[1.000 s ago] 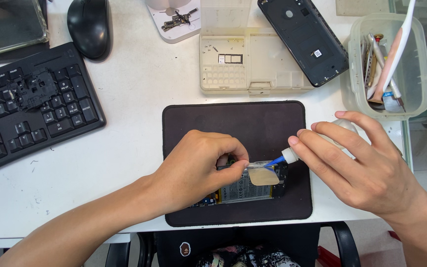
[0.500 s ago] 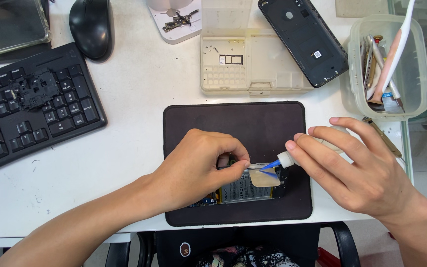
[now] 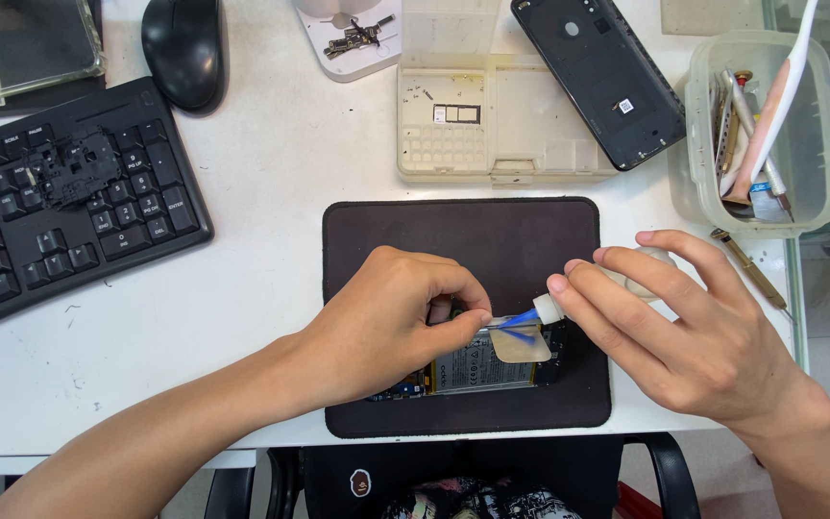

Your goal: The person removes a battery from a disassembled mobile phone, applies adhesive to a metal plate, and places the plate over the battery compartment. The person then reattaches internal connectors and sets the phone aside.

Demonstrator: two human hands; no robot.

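An opened phone with its battery showing lies on a dark brown mat. My left hand rests over the phone's left part and pinches a thin translucent pick against it. My right hand holds a small bottle with a white neck and a blue nozzle. The nozzle tip points left at the pick, just above the battery.
A black phone back cover lies on a beige parts tray behind the mat. A clear tub of tools stands at the right, a black keyboard and mouse at the left. The table's right edge is close.
My right hand has shifted slightly and its fingers have spread a little. The nozzle stays at the pick, and my left hand has not moved.
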